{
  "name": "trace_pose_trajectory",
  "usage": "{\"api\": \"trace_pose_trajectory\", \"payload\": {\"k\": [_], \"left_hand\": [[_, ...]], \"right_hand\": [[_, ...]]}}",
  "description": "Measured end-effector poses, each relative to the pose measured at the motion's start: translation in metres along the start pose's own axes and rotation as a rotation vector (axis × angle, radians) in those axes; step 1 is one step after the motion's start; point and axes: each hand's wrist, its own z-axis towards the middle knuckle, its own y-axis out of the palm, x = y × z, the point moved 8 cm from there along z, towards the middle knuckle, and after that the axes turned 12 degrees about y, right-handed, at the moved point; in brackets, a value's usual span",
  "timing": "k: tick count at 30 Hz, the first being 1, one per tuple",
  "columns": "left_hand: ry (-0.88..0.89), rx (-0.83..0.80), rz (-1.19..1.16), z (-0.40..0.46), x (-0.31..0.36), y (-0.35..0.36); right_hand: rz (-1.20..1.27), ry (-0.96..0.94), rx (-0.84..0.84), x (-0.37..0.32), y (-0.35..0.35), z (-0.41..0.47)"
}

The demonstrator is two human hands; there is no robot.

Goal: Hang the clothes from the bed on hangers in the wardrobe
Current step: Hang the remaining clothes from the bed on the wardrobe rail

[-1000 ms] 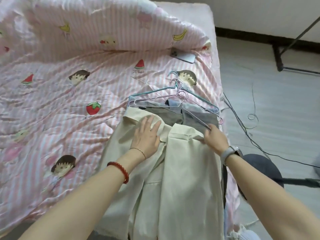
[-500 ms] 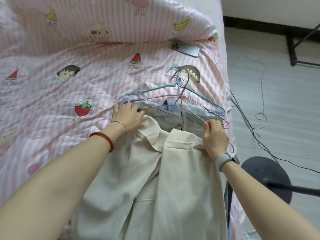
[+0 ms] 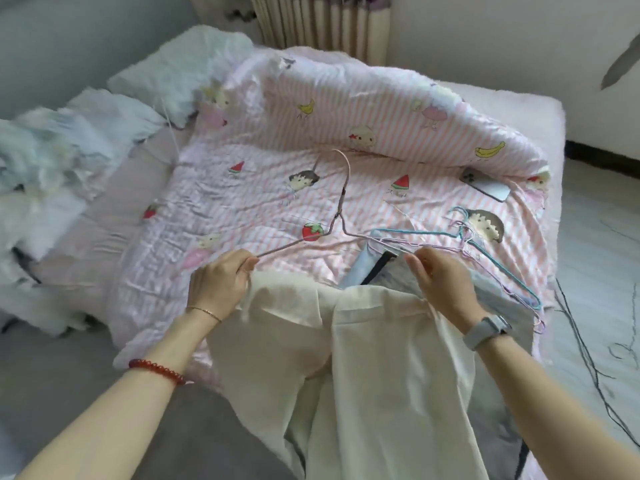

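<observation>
Left hand: your left hand [image 3: 221,285] is closed on the pink hanger's [image 3: 341,206] arm and the cream jacket's [image 3: 363,358] shoulder edge together, probably to feed the arm inside.
Right hand: your right hand [image 3: 446,285] pinches the jacket's other shoulder, keeping the neck spread.
Jacket: draped over the bed [image 3: 540,109] edge, atop grey clothes [image 3: 398,275].
Count: one hanger lifted; spare hangers [image 3: 485,251] tangled, number unclear; one phone [image 3: 486,188].

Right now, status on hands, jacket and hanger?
Left hand pinching pink hanger and cream jacket shoulder. Right hand at jacket collar, grip unclear. Spare hangers lie beside; not blocking.
</observation>
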Motion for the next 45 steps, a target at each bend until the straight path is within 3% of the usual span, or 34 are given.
{"api": "trace_pose_trajectory", "payload": {"k": [4,10,17,22,26,30,33,37,39,45], "left_hand": [[-0.256,0.13,0.08,-0.088,-0.073,-0.083],[-0.572,0.368,0.168,-0.266,-0.129,-0.201],[-0.823,0.512,0.442,-0.473,-0.111,-0.281],[-0.894,0.593,0.5,-0.578,-0.076,-0.31],[-0.853,0.635,0.543,-0.605,-0.053,-0.334],[-0.947,0.751,0.528,-0.621,-0.038,-0.35],[-1.115,0.752,0.546,-0.656,-0.008,-0.348],[-1.39,0.702,0.63,-0.712,0.052,-0.339],[-1.531,0.759,0.695,-0.737,0.084,-0.342],[-1.817,0.896,0.981,-0.783,0.179,-0.378]], "right_hand": [[-0.034,-0.198,-0.217,-0.1,0.046,-0.019],[0.108,-0.604,-0.14,-0.281,0.072,-0.094],[0.35,-1.02,-0.183,-0.426,0.106,-0.236],[0.41,-1.231,-0.347,-0.476,0.138,-0.33],[0.467,-1.334,-0.48,-0.506,0.154,-0.389],[0.429,-1.438,-0.709,-0.535,0.172,-0.44],[0.305,-1.576,-0.934,-0.553,0.188,-0.483],[0.368,-1.902,-1.033,-0.561,0.161,-0.556],[0.381,-1.994,-1.113,-0.558,0.15,-0.595],[0.387,-1.828,-1.595,-0.554,0.123,-0.703]]}}
